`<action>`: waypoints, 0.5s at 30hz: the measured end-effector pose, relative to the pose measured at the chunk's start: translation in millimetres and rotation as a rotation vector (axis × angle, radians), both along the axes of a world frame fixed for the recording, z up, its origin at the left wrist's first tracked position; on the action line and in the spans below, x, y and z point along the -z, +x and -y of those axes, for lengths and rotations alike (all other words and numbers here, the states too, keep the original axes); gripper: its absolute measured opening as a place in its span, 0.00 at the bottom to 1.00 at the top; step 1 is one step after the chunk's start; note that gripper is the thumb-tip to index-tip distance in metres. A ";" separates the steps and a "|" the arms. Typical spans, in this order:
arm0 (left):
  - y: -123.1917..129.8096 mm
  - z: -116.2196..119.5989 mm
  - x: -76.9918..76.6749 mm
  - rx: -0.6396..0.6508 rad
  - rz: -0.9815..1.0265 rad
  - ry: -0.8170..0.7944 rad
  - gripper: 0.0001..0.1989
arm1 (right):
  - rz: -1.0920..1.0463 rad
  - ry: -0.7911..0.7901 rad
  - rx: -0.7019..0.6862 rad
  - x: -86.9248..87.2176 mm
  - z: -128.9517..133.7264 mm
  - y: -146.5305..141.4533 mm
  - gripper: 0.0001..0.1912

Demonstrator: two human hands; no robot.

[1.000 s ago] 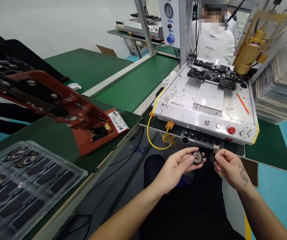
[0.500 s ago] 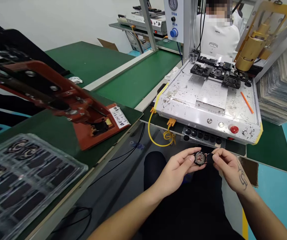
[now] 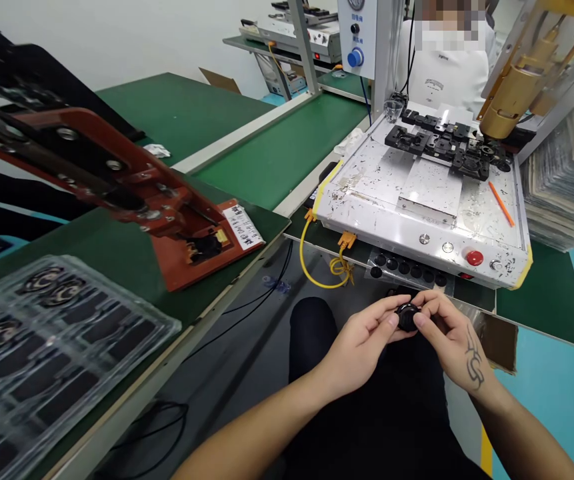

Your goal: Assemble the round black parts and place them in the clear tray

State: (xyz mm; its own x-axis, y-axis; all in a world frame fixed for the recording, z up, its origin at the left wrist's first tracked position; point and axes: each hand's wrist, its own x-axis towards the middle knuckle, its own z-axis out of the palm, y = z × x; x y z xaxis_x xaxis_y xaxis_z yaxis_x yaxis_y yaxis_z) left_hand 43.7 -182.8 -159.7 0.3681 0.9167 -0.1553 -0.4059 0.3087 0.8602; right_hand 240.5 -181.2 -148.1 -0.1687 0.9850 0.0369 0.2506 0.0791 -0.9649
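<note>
Over my lap, my left hand (image 3: 367,337) pinches a round black watch case (image 3: 407,317) by its side, thumb in front and fingers curled behind. From the other side, my right hand (image 3: 444,333) is closed at the same spot, its thumb and fingers on a small black round disc (image 3: 409,313) that lies over the face of the case. The two fingertips nearly meet at the rim. Whether the disc sits flat in the case cannot be made out.
Ahead stands a white machine (image 3: 381,193) with black fixtures (image 3: 439,147) and an orange stick (image 3: 501,204). Below it, several black discs lie on a clear sheet (image 3: 407,268). At left are a red hand press (image 3: 201,257) and a clear tray (image 3: 167,328). A person (image 3: 439,73) sits beyond.
My right hand has moved left and brought the black disc from beside the watch case onto it, covering the ring's open middle. The view has shifted slightly.
</note>
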 end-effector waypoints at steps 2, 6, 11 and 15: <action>-0.2 0.3 -0.1 0.001 -0.006 0.009 0.24 | 0.002 0.000 0.000 0.0 0.0 0.4 0.12; 0.0 1.1 0.0 0.000 -0.017 0.026 0.23 | 0.006 0.000 -0.001 0.4 0.4 1.0 0.13; 0.3 2.3 -0.6 0.003 -0.037 0.054 0.22 | 0.019 0.012 0.004 1.8 1.2 0.5 0.12; 1.4 2.7 0.0 0.007 -0.080 0.092 0.21 | 0.036 0.033 0.019 3.2 2.1 -0.6 0.12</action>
